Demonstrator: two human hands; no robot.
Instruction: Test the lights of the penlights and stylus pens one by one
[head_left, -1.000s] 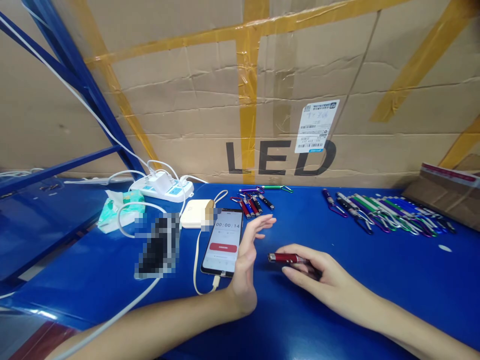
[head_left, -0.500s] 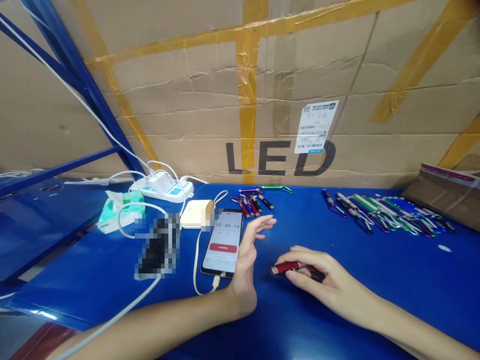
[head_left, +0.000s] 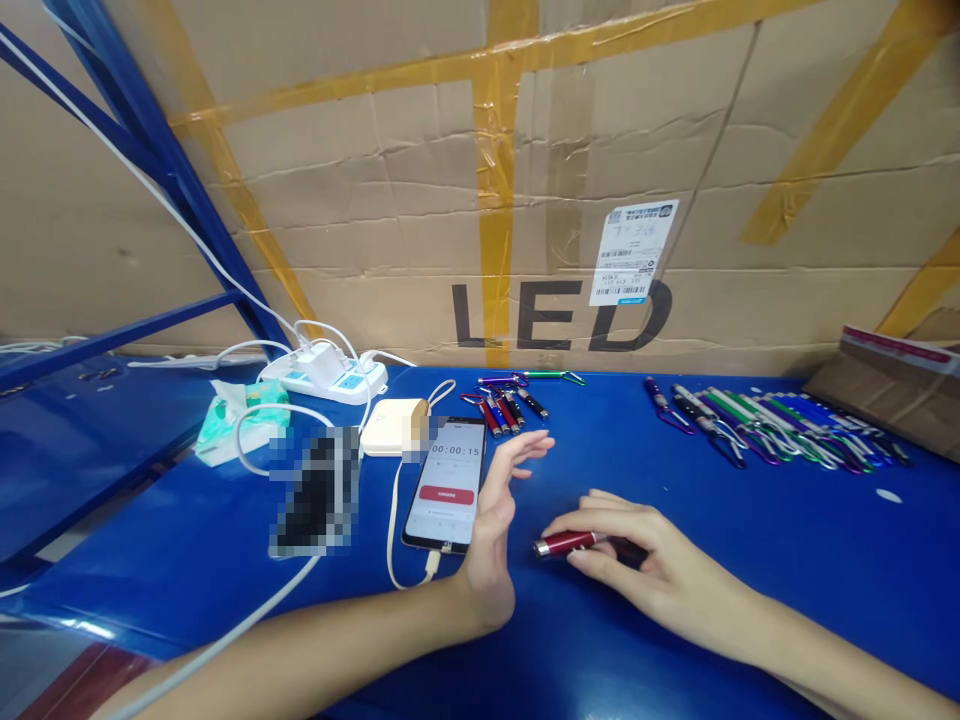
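A small red keychain flashlight (head_left: 566, 543) with a silver tip lies in my right hand (head_left: 637, 545). The thumb and fingers close round its rear part, which they partly hide, and the silver tip points left. My left hand (head_left: 495, 525) stands on its edge beside a phone (head_left: 446, 485), palm turned to the right. Its fingers reach out, gently bent, and hold nothing. The phone lies face up showing a running timer, its right edge partly behind that hand.
Several small flashlights with clips (head_left: 510, 410) lie behind the phone, and a longer row of them (head_left: 787, 425) lies at the right. A cream power bank (head_left: 386, 425), a white power strip (head_left: 356, 385) and a tissue pack (head_left: 240, 420) stand left. A large cardboard box (head_left: 375, 220) walls the back.
The red flashlight has tilted slightly and shifted a little left in my right hand, showing more of its body. My left hand stays put. The phone's timer went from 14 to 15.
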